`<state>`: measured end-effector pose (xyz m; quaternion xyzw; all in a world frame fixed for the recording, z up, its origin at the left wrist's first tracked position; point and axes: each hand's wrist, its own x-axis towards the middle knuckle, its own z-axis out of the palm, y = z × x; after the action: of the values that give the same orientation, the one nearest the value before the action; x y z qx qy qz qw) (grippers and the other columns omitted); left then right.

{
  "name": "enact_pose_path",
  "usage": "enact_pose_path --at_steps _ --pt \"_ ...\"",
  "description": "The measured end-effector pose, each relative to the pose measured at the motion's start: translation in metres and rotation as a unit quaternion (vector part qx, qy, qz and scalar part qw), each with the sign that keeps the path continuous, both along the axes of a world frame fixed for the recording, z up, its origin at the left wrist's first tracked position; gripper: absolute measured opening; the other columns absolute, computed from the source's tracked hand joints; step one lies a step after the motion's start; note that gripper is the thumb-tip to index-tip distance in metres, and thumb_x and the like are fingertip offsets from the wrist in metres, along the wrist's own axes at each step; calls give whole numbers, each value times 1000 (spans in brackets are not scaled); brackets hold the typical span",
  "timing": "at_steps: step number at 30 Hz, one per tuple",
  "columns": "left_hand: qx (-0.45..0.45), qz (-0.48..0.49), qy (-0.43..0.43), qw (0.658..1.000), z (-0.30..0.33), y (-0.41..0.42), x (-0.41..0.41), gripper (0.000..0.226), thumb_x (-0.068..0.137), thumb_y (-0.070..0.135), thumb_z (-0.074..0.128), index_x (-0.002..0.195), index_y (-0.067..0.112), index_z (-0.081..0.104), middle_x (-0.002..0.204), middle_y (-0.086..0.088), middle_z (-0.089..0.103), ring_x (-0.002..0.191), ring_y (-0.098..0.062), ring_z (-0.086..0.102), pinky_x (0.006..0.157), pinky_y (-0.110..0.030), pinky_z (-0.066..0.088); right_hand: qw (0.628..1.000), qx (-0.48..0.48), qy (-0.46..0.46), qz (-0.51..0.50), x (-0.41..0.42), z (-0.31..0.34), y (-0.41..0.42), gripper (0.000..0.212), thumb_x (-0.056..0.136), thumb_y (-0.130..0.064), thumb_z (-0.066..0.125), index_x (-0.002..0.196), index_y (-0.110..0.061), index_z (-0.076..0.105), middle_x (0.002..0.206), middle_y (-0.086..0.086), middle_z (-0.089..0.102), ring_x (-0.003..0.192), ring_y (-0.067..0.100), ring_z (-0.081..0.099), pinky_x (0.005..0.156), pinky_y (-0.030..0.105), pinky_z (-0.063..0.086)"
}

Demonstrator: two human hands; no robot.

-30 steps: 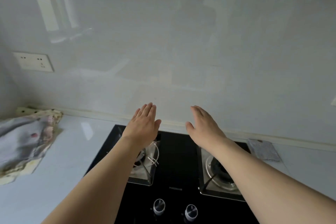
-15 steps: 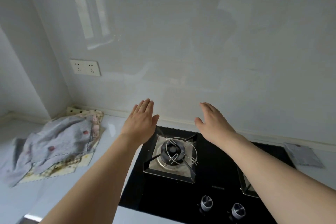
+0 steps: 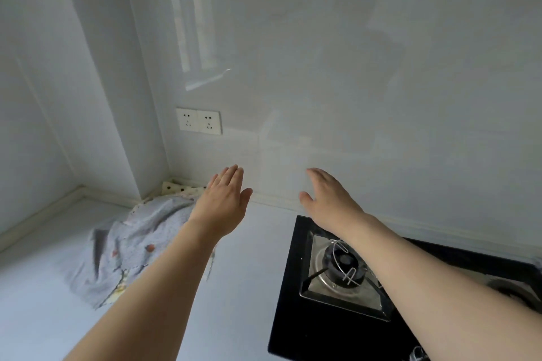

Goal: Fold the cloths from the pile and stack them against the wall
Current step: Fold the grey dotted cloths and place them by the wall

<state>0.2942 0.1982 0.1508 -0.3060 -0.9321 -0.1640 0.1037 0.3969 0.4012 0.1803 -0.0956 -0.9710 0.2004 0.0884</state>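
Both hands are held flat, fingers straight, holding nothing: left hand over the pile's right edge, right hand over the hob. Cloth pile lies crumpled on the tabletop, far left, in the wall corner.

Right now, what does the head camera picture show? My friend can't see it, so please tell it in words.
Two bare arms reach forward over a kitchen counter, the left hand and right hand open and holding nothing. A rumpled pile of cloths lies in the corner to the left, partly behind the left arm. A black gas stove sits to the right, and a wall socket is above.
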Motion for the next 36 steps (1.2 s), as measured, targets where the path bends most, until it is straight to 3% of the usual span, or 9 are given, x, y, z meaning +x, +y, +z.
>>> enact_pose_path --at_steps 8,14,21,25,27,29,33,36 --pt "0 7 -17 1000 -22 -85 -116 58 104 37 29 153 7 19 161 -10 18 149 -22 12 121 -34 5 1000 -4 -18 -9 -124 -18 -88 56 100 -28 40 151 -10 23 159 2 22 145 20 20 118 30 18" --pt "-29 31 -66 997 -55 -158 -187 62 101 43 24 152 7 21 160 -10 19 149 -23 13 121 -34 7 995 -21 -93 12 -194 -49 -143 58 100 -25 40 152 -11 21 160 3 19 146 20 20 118 31 18" --pt "-54 46 -132 989 -83 -205 -219 58 102 31 39 154 12 20 161 -7 20 147 -24 19 120 -34 16 989 -44 -128 66 -227 -89 -187 57 101 -21 40 153 -13 19 160 1 18 146 18 19 117 28 16" --pt "-64 47 -157 984 -109 -211 -215 55 102 30 42 152 17 25 159 -1 24 142 -22 29 116 -36 28 984 -59 -146 86 -237 -126 -194 57 100 -23 40 153 -18 20 159 -1 21 144 18 25 116 32 25" --pt "-67 36 -162 984 -128 -209 -212 48 101 28 44 147 20 37 151 1 38 131 -20 45 106 -34 39 984 -49 -146 90 -241 -149 -195 51 99 -23 42 149 -17 30 154 0 29 139 19 32 113 33 31" --pt "-66 19 -171 983 -151 -204 -206 34 99 26 47 132 24 54 131 5 55 106 -13 60 89 -27 49 983 -39 -144 106 -242 -177 -195 38 99 -22 44 136 -18 44 144 -1 40 130 18 42 105 31 38" --pt "-82 -35 -174 981 -205 -196 -196 20 91 20 49 91 28 67 97 10 64 82 -8 60 71 -22 50 978 -15 -144 148 -237 -237 -195 18 95 -20 49 111 -19 54 126 -3 51 117 19 50 94 31 42" --pt "-99 -69 -135 984 -241 -195 -193 13 87 30 58 88 22 68 93 7 60 81 -11 57 72 -25 48 978 13 -128 164 -233 -274 -189 21 92 -25 55 112 -19 56 122 -4 51 113 17 50 95 31 42"
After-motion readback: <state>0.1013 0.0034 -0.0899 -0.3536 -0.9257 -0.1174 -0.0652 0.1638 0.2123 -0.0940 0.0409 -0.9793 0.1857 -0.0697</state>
